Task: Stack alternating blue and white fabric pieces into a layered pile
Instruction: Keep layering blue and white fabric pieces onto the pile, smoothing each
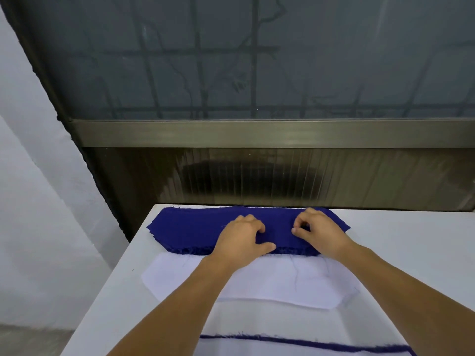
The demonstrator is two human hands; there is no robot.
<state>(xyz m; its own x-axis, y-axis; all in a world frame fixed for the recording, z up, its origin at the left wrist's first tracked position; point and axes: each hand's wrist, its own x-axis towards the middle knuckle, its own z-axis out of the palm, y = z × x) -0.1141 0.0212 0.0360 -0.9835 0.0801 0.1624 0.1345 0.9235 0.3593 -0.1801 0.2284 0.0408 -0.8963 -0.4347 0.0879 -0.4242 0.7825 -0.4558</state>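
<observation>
Hands work at the far pile: the left hand (244,236) lies on the blue fabric (195,228) with fingers curled down and thumb stretched along its frayed near edge, seemingly nipping the top layer, though whether it has a piece free I cannot tell. The right hand (317,231) has thumb and forefinger drawn together in a pinch on the same blue top layer, the other fingers bent over the cloth.

That blue pile sits at the far side of the white table (411,242), close to the window wall. Just in front of it, touching or nearly so, lies the white fabric (257,281), flat under both forearms. At the near edge a layered pile (295,343) shows a blue fringe between white sheets, so the stacking seems already underway.

The step in hand looks like lifting one blue piece. To do it well, the fingertips should separate a single layer only; the frayed edges cling, and loose threads may drag a second sheet along. A light rub between thumb and finger would confirm one thickness. Lifting with both hands spaced apart would keep the long piece from folding, and it should clear the white fabric without disturbing it. Setting it down with edges matched to the near pile would keep the layers square.
</observation>
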